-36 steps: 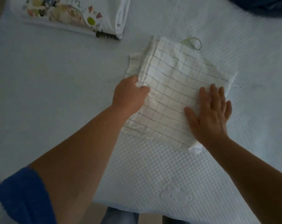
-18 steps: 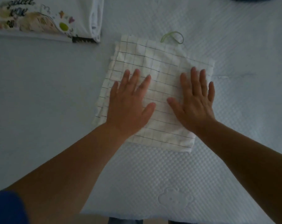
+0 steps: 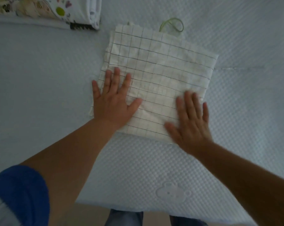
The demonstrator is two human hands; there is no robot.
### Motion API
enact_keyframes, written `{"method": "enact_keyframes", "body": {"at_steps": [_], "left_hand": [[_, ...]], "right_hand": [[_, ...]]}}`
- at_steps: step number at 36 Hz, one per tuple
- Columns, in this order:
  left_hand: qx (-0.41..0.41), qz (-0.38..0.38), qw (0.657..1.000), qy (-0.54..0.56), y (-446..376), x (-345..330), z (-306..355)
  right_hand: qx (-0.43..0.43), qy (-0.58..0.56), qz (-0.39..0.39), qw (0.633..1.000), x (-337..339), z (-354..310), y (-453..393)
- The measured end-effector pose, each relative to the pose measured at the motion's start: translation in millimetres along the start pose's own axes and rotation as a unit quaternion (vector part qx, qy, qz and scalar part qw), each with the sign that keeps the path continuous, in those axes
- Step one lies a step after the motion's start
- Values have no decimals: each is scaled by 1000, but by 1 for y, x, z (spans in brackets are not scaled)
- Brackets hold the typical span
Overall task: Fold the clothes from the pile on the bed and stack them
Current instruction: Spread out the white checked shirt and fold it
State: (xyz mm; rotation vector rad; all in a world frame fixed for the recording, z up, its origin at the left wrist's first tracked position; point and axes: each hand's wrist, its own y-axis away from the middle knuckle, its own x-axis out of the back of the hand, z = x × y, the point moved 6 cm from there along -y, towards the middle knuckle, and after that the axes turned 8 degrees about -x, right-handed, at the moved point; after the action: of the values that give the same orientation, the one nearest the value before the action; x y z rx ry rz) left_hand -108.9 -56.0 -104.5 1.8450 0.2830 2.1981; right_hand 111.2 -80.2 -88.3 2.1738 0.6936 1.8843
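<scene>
A folded white garment with a thin dark grid pattern (image 3: 160, 69) lies flat on the bed, a green loop (image 3: 171, 26) sticking out at its far edge. My left hand (image 3: 112, 101) presses flat on the garment's near left corner, fingers spread. My right hand (image 3: 191, 119) lies flat on the near right corner, fingers straight and blurred by motion. A folded white garment with a colourful print (image 3: 45, 10) rests on the bed at the far left.
The bed (image 3: 40, 75) has a pale quilted cover with an embossed bear shape near its front edge. Below the edge, the floor and my legs show. A blue sleeve is at the bottom left.
Both flat hands have slid from the garment's middle toward me, to its near corners. A second ago my left hand was curled at the cloth's left edge.
</scene>
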Motion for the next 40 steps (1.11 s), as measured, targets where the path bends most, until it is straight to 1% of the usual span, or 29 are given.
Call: {"method": "enact_keyframes", "body": {"at_steps": [2,5,10,12,13,14,16,18,19,20,21,22,24,25,26,27,29,31,33,34,35,36,37,40], "left_hand": [[-9,2,1000,-1,-2,-3,-3],[-12,0,1000,-12,-2,-9,-4],[-18,-45,999,-15,-3,-9,-6],[-17,-56,998,8,-2,1,-6],[-9,-47,998,29,1,9,-5],[3,-22,998,55,5,19,-5],[35,64,990,121,22,41,-5],[97,149,968,178,50,55,-8],[147,173,952,206,65,56,-10],[205,180,932,239,81,52,-12],[270,176,905,278,95,46,-13],[337,163,868,327,108,36,-14],[455,125,770,428,127,13,-13],[496,112,719,473,132,4,-11],[519,108,670,521,133,-1,-8],[524,109,620,574,132,-6,-5],[510,112,513,681,124,-12,3],[496,108,427,749,115,-12,9],[484,111,355,792,108,-11,11],[478,116,331,805,106,-10,10],[472,120,317,814,104,-8,10],[467,125,315,817,104,-6,8],[460,132,321,817,104,-4,7],[406,162,360,824,104,12,4]], "right_hand": [[-11,8,-19,1000,-17,11,14],[-10,30,-22,999,-27,20,24],[15,58,-31,998,-26,24,39],[24,59,-40,997,-21,23,51],[30,59,-40,997,-19,22,58],[37,60,-41,997,-16,19,65],[57,71,-38,995,-10,9,76],[68,70,-30,995,-4,-3,79],[66,60,-39,995,-3,-9,77],[62,57,-56,995,-3,-15,74],[64,59,-72,994,-3,-21,69],[67,55,-80,993,-4,-27,64],[69,41,-76,994,-5,-41,51],[70,41,-76,994,-5,-49,44],[72,43,-75,994,-6,-57,38],[75,46,-72,994,-8,-64,33],[74,57,-72,993,-12,-75,24],[72,62,-75,993,-15,-82,17],[69,58,-69,994,-16,-87,14],[69,54,-61,994,-15,-89,12],[69,48,-51,995,-14,-92,12],[70,42,-40,996,-12,-95,11],[72,32,-27,997,-10,-98,12],[83,-33,21,996,3,-106,14]]}}
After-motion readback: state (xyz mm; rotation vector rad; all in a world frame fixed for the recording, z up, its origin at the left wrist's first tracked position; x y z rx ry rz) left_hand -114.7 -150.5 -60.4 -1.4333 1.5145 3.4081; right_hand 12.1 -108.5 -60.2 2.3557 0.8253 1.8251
